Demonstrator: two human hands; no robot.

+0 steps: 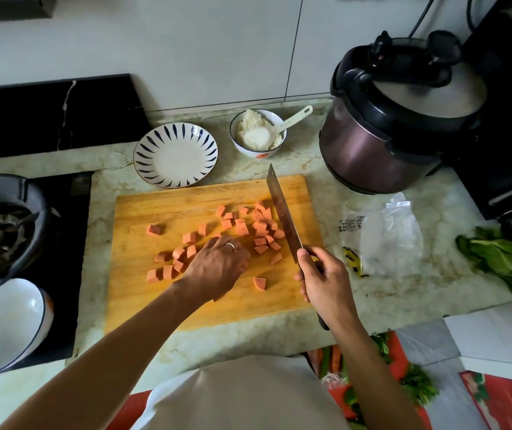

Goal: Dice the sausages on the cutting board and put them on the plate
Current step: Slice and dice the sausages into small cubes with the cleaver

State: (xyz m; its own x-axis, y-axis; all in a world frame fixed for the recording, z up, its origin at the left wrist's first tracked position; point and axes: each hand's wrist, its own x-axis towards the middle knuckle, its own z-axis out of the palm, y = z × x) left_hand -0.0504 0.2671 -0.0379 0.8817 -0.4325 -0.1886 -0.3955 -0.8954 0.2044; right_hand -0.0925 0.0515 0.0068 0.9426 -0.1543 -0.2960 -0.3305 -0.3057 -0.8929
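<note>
Sausage dice (242, 228) cover cutting board (143, 293); right hand (326, 283) grips knife (282, 212).

No text can be read anywhere. The only print is on the clear plastic bag (385, 240), just right of the cutting board (161, 293): a small block of dark characters with a triangle mark at the bag's upper left corner, too small and blurred to make out. The bowl of rice (258, 133), behind the cutting board, has a small red-orange mark low on its outer wall, not legible. The black appliance (509, 169), far right of the cutting board, has a dark panel at its lower edge with faint light marks, unreadable. No brand, number or sign legible elsewhere.
</note>
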